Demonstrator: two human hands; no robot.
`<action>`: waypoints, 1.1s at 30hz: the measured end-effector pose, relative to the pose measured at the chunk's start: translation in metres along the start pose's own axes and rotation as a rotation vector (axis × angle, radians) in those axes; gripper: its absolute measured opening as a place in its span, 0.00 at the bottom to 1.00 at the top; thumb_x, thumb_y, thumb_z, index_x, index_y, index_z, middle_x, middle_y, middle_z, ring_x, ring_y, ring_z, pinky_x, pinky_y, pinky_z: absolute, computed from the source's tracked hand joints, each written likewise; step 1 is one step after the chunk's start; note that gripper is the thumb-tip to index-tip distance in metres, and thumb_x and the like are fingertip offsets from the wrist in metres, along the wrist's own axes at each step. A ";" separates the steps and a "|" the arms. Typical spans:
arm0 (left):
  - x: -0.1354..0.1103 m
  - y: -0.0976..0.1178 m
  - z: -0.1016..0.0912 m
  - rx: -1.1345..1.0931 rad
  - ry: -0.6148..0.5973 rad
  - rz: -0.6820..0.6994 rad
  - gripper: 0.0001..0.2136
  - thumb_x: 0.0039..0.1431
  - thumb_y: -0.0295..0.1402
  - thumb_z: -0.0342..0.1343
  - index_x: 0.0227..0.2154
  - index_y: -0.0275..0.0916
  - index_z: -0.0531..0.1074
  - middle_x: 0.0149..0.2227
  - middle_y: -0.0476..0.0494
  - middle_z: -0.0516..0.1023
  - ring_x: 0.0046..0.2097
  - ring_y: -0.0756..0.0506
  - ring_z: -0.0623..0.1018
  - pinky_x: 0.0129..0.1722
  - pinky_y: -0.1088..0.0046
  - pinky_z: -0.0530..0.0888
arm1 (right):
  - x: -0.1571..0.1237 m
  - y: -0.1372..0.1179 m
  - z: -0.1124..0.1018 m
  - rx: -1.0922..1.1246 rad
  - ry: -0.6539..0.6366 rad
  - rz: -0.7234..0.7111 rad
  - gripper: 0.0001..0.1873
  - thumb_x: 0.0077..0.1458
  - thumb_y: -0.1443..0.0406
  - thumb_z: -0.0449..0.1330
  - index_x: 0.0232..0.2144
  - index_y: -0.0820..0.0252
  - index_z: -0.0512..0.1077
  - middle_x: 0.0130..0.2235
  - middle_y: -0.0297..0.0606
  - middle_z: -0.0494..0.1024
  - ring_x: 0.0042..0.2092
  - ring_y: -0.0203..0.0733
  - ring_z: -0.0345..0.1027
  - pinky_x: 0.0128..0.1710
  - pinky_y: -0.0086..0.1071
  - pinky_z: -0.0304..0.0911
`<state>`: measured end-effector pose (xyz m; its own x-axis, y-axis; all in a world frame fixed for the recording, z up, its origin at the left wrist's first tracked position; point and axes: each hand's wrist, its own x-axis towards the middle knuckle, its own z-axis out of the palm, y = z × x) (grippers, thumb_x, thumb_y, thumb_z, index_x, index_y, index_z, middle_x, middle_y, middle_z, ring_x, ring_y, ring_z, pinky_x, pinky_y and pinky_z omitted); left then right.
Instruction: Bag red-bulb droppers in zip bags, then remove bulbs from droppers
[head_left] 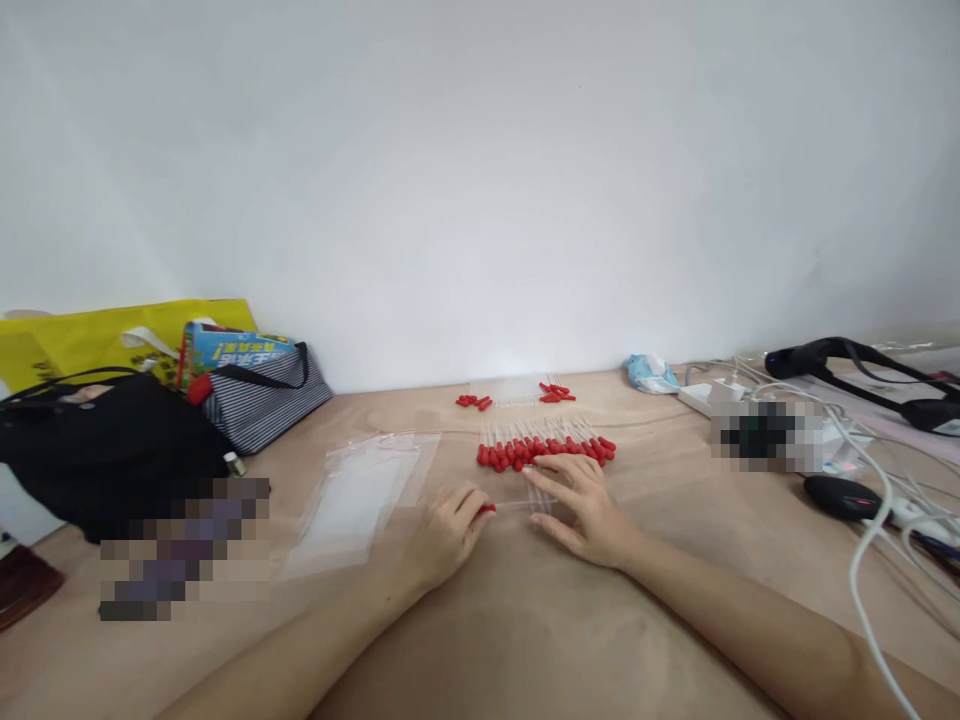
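Note:
My left hand [454,525] is closed in a pinch on the red rubber bulb of a dropper [489,508]. Its thin clear tube points right, toward my right hand [581,505]. That hand lies over the table with thumb and fingers apart, around a few thin clear tubes [537,492]; whether it presses on them is hard to see. Just beyond it is a row of red-bulbed droppers [517,452], their clear tubes pointing at the wall. Loose red rubber bulbs [556,392] lie farther back, with more red bulbs [472,402] to their left.
Clear zip bags [360,490] are spread left of my left hand. A black bag [112,450] and a striped bag [262,400] stand at the left. A crumpled blue-white packet [651,373], white cables [874,530] and a black mouse [841,497] are at the right.

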<state>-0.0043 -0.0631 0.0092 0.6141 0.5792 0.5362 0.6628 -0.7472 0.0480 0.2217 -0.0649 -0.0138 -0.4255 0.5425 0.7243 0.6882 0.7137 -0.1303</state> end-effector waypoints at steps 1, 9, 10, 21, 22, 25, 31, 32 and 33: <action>0.001 0.001 0.002 -0.002 0.022 0.019 0.10 0.61 0.32 0.41 0.29 0.38 0.65 0.30 0.46 0.71 0.32 0.48 0.71 0.33 0.72 0.68 | 0.001 -0.002 0.000 -0.004 -0.024 -0.024 0.20 0.52 0.58 0.54 0.48 0.52 0.64 0.48 0.40 0.68 0.49 0.44 0.58 0.48 0.42 0.50; 0.006 0.002 0.010 0.000 0.113 0.102 0.11 0.60 0.32 0.43 0.26 0.37 0.67 0.28 0.46 0.72 0.31 0.49 0.70 0.33 0.71 0.68 | 0.007 -0.006 0.010 0.015 -0.011 -0.051 0.09 0.54 0.63 0.53 0.37 0.53 0.72 0.28 0.33 0.75 0.39 0.38 0.63 0.48 0.42 0.45; 0.006 0.002 0.010 -0.008 0.117 0.101 0.10 0.60 0.32 0.44 0.27 0.37 0.68 0.28 0.46 0.72 0.31 0.49 0.70 0.33 0.71 0.68 | 0.007 -0.006 0.010 0.015 -0.004 -0.057 0.09 0.55 0.64 0.53 0.36 0.53 0.72 0.27 0.32 0.74 0.37 0.38 0.62 0.47 0.42 0.46; 0.006 -0.004 0.013 -0.032 0.173 0.183 0.08 0.59 0.33 0.48 0.32 0.38 0.72 0.39 0.44 0.75 0.48 0.44 0.70 0.48 0.63 0.67 | 0.006 -0.009 0.008 0.019 0.047 -0.114 0.08 0.55 0.63 0.52 0.34 0.56 0.72 0.23 0.31 0.70 0.33 0.36 0.59 0.46 0.38 0.47; 0.005 -0.004 0.014 -0.038 0.183 0.192 0.08 0.59 0.32 0.48 0.31 0.38 0.72 0.38 0.45 0.76 0.47 0.45 0.70 0.48 0.63 0.67 | 0.006 -0.009 0.008 0.011 0.055 -0.123 0.08 0.55 0.63 0.53 0.34 0.56 0.72 0.22 0.31 0.70 0.32 0.36 0.59 0.45 0.38 0.48; 0.004 -0.005 0.013 -0.041 0.198 0.219 0.07 0.58 0.32 0.49 0.30 0.39 0.72 0.36 0.47 0.77 0.46 0.46 0.72 0.49 0.64 0.66 | 0.007 -0.009 0.007 -0.005 0.064 -0.153 0.08 0.55 0.63 0.53 0.31 0.56 0.72 0.21 0.31 0.69 0.31 0.35 0.57 0.44 0.38 0.48; -0.003 -0.005 0.007 -0.015 0.187 0.256 0.08 0.58 0.31 0.49 0.28 0.42 0.73 0.33 0.52 0.79 0.43 0.48 0.73 0.50 0.62 0.62 | 0.005 -0.010 0.003 -0.012 0.044 -0.180 0.09 0.54 0.63 0.52 0.26 0.57 0.71 0.20 0.30 0.68 0.30 0.34 0.57 0.45 0.37 0.46; -0.003 -0.004 0.006 -0.017 0.184 0.253 0.09 0.58 0.31 0.49 0.28 0.42 0.73 0.33 0.52 0.79 0.43 0.48 0.73 0.50 0.62 0.62 | 0.004 -0.010 0.003 -0.017 0.037 -0.177 0.09 0.54 0.63 0.52 0.25 0.56 0.71 0.19 0.30 0.68 0.30 0.34 0.57 0.45 0.37 0.46; -0.003 -0.002 0.005 -0.020 0.179 0.250 0.09 0.59 0.30 0.48 0.28 0.42 0.73 0.33 0.52 0.79 0.43 0.47 0.73 0.50 0.62 0.61 | 0.004 -0.011 0.003 -0.022 0.028 -0.174 0.09 0.54 0.63 0.52 0.25 0.56 0.70 0.19 0.30 0.68 0.30 0.34 0.57 0.45 0.37 0.46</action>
<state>-0.0058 -0.0614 0.0028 0.6707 0.3116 0.6731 0.4910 -0.8667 -0.0881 0.2105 -0.0692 -0.0114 -0.5230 0.3990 0.7531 0.6186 0.7856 0.0133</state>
